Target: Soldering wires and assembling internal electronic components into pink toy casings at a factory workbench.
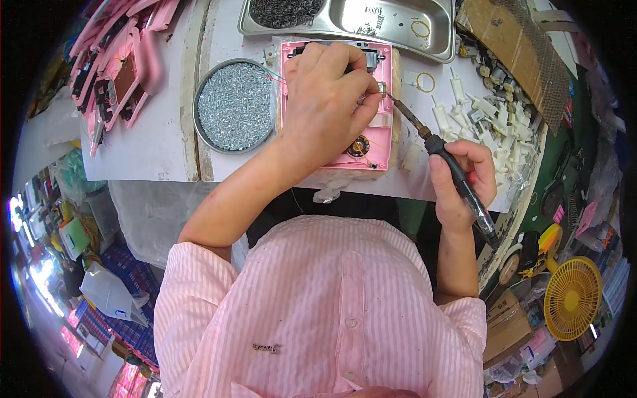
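On the table in front of me lies a pink plastic housing (381,156) with dark parts along its far end and a round black and copper part (359,146) near its close end. My left hand (325,99) is over the housing, fingertips pinched at its right side; what they hold is too small to make out. My right hand (454,211) grips the black handle of a soldering iron (458,178). The iron's tip points up and left, close to my left fingertips, at the housing's right edge. My left hand hides much of the housing's middle.
Left of the housing stands a round dish (198,126) full of small silvery screws. A metal tray (398,50) with dark springs lies beyond. White plastic parts (491,119) and cardboard (511,50) are at right; more pink housings (126,66) pile up at far left.
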Demonstrator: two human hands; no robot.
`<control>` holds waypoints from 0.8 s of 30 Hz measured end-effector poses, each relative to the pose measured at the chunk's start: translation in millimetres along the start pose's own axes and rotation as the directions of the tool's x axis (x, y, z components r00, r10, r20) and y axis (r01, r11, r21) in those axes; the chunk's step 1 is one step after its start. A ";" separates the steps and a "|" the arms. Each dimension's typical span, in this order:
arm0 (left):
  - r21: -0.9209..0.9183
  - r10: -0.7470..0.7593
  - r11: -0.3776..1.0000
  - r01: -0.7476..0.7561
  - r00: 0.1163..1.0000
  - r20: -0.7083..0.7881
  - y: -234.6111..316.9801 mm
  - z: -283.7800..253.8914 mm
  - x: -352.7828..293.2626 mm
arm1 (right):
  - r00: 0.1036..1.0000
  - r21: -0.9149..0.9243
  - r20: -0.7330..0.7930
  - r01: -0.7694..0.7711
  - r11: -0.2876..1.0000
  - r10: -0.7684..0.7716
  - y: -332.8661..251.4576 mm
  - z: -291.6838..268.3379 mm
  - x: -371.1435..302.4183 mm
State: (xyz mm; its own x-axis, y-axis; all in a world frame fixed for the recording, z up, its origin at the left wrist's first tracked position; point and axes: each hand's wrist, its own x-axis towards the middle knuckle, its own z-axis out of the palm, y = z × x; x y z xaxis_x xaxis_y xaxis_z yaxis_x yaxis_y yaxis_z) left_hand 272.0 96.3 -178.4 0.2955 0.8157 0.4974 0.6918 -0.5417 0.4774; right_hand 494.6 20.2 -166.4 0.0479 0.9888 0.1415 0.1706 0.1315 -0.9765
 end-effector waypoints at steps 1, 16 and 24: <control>0.000 0.003 1.000 -0.003 1.000 -0.001 -0.6 0.5 -0.1 | 1.000 0.010 -0.004 -0.015 1.000 0.015 -2.0 2.0 0.2; 0.022 0.007 1.000 -0.007 1.000 0.002 0.8 -0.5 -1.2 | 0.978 -0.165 0.064 0.207 0.964 -0.199 11.7 5.8 -3.4; 0.047 0.010 0.999 -0.010 1.000 -0.004 1.4 -0.1 -1.6 | 0.961 -0.164 0.036 0.276 0.947 -0.274 12.3 -1.0 -4.0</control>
State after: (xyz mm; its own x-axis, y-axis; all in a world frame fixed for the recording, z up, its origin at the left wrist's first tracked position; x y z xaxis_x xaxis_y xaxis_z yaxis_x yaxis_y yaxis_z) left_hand 272.4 94.3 -178.4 0.2997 0.8091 0.5055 0.7193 -0.5397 0.4374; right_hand 497.5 17.8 -178.8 -0.0361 0.9168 0.3978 0.3361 0.3860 -0.8591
